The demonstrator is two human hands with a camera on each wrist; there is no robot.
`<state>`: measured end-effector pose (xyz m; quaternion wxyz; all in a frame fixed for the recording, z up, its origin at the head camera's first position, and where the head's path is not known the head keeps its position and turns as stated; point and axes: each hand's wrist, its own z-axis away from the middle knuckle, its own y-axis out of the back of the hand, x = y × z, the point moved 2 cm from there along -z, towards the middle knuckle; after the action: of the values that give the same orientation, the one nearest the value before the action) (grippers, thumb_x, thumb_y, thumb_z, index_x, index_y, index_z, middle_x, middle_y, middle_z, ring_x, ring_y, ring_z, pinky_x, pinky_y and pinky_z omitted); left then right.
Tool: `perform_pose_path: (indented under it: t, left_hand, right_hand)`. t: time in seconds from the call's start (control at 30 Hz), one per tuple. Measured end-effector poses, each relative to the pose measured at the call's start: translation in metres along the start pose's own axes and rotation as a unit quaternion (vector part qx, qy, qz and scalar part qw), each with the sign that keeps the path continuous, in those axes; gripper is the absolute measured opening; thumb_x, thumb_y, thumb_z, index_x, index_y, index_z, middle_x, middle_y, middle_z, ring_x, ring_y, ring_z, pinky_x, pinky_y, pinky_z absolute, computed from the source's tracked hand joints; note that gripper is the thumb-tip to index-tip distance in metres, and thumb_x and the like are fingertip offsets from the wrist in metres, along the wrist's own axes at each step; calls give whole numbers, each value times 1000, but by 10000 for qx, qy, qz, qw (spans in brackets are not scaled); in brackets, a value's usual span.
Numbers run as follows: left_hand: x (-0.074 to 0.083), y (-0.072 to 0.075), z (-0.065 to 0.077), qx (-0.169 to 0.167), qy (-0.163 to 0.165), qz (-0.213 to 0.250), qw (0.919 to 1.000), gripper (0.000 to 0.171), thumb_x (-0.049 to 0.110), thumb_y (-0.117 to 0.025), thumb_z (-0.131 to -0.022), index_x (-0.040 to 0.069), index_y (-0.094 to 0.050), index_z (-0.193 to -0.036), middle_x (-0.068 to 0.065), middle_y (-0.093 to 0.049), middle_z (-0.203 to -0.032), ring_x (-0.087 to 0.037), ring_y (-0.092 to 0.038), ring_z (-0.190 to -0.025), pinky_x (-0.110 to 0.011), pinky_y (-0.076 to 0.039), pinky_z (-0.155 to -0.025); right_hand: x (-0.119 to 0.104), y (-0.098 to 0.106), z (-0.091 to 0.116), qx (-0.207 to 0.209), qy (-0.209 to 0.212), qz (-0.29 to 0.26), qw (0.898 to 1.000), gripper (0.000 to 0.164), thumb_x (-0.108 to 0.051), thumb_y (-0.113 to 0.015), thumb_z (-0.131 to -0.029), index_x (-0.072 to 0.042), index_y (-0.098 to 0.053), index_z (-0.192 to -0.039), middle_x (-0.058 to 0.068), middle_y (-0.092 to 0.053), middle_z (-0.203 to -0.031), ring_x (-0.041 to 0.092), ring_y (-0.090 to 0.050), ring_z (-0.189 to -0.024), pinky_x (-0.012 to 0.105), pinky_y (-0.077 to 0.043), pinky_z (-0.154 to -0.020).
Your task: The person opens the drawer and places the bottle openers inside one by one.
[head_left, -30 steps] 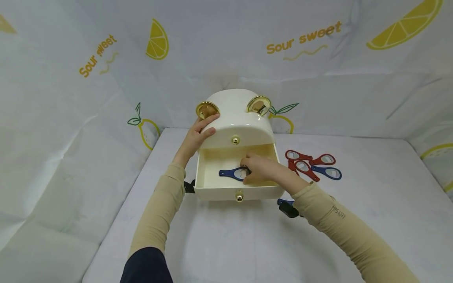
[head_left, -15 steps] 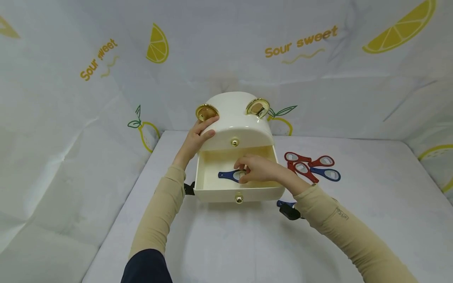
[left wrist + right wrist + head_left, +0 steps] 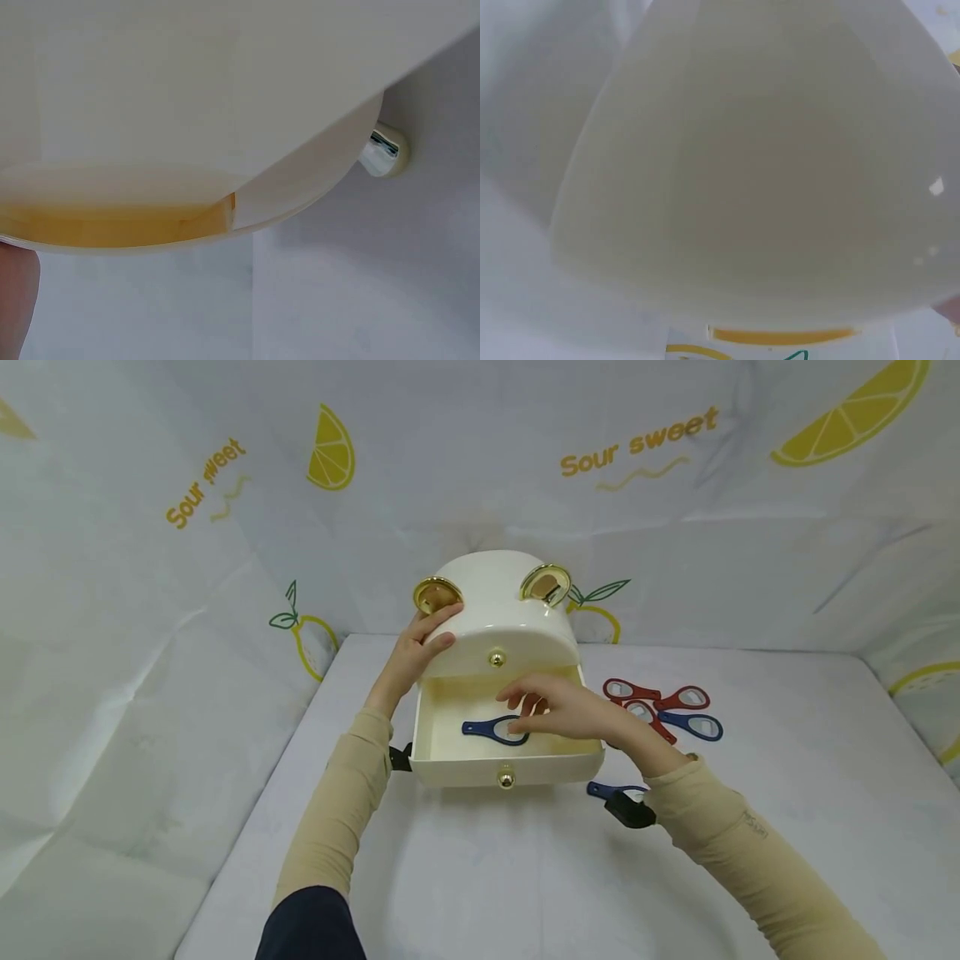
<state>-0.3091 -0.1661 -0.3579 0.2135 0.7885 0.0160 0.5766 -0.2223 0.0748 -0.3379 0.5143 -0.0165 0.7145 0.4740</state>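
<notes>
My left hand rests on the left side of a cream storage box, its fingers reaching beside one of two gold ear-like knobs. The box's lower drawer is pulled out. In it lies a blue bottle opener, flat, handle pointing left. Over the drawer's right side hovers my right hand, fingers loosely bent, thumb overlapping the opener's oval head. Cream plastic fills most of the left wrist view, with a shiny knob at right. The right wrist view shows mainly cream plastic.
Several red bottle openers and another blue bottle opener lie in a cluster right of the box. One more blue opener lies nearer, partly behind a black wrist device. A lemon-printed cloth hangs behind.
My right hand has lifted off the blue bottle opener and drawn slightly right, leaving it lying in the drawer. The left hand stays on the box.
</notes>
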Motion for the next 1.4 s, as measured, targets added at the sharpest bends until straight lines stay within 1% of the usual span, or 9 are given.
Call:
perform_pose_path:
  t: [0.17, 0.27, 0.53, 0.6, 0.77, 0.83, 1.0, 1.2, 1.4]
  left_hand:
    - [0, -1, -1, -16, -32, 0, 10000, 71, 66, -59, -74, 30, -50, -135, 6, -27, -148, -21, -37, -125, -44, -37, -100]
    - [0, -1, -1, -24, -21, -9, 10000, 71, 65, -58, -75, 29, -49, -136, 5, -27, -149, -20, -37, -125, -43, -37, -100]
    - [0, 3, 1, -5, 73, 11, 10000, 63, 54, -60, -82, 25, -48, -137, 1, -25, -150, -21, -36, -126, -43, -38, -100]
    - [8, 2, 4, -39, 83, 48, 9999, 65, 53, -60, -82, 21, -47, -138, -2, -24, -151, -22, -36, -126, -43, -38, -99]
    - [8, 0, 4, -35, 45, 99, 9999, 76, 64, -59, -74, 22, -48, -137, -1, -26, -149, -21, -36, -125, -43, -38, -100]
    - [6, 0, 3, -23, 38, 118, 9999, 77, 64, -59, -73, 22, -49, -137, -2, -26, -149, -22, -36, -126, -44, -38, -100]
    - [24, -3, 9, -72, 68, 119, 9999, 81, 63, -59, -74, 15, -46, -138, -8, -25, -149, -24, -36, -125, -43, -38, -100]
    - [29, -4, 11, -61, 46, 130, 9999, 80, 62, -59, -75, 14, -46, -138, -9, -26, -148, -23, -37, -123, -40, -39, -98]
    - [29, -3, 11, -50, 30, 119, 9999, 84, 65, -58, -72, 14, -46, -138, -9, -27, -148, -22, -38, -122, -38, -39, -97]
  right_hand:
    - [4, 10, 13, 524, 227, -49, 9984, 39, -19, -70, -83, -9, -59, -119, 5, -62, -102, 14, -58, -87, 26, -51, -77]
    - [8, 16, 24, 888, 280, -152, 9955, 39, -16, -70, -83, -7, -59, -120, 7, -62, -102, 13, -57, -87, 23, -50, -77]
    - [25, 24, 55, 1686, 92, -463, 9846, 38, -12, -66, -86, -2, -57, -121, 15, -59, -105, 6, -55, -88, 17, -48, -77]
    - [31, 25, 63, 1855, 14, -539, 9812, 37, -11, -66, -86, -2, -57, -120, 14, -60, -105, 4, -55, -87, 17, -48, -75]
    - [47, 24, 85, 2126, -126, -412, 9762, 34, -10, -66, -85, -7, -59, -119, 4, -60, -105, 1, -56, -88, 17, -49, -73]
    - [55, 23, 94, 2179, -82, -306, 9755, 34, -8, -66, -85, -8, -59, -118, 0, -59, -102, 0, -56, -86, 18, -49, -71]
    - [80, 16, 114, 2072, -353, -117, 9776, 31, -11, -66, -86, -8, -59, -116, -6, -57, -100, 2, -55, -82, 20, -49, -67]
    - [107, 3, 136, 1827, -1086, 91, 9771, 34, -21, -65, -87, -11, -58, -119, 5, -59, -106, 1, -53, -85, 18, -49, -72]
    - [123, -11, 151, 1620, -1365, 201, 9771, 37, -21, -65, -87, -5, -57, -120, 12, -61, -106, -1, -51, -85, 16, -47, -73]
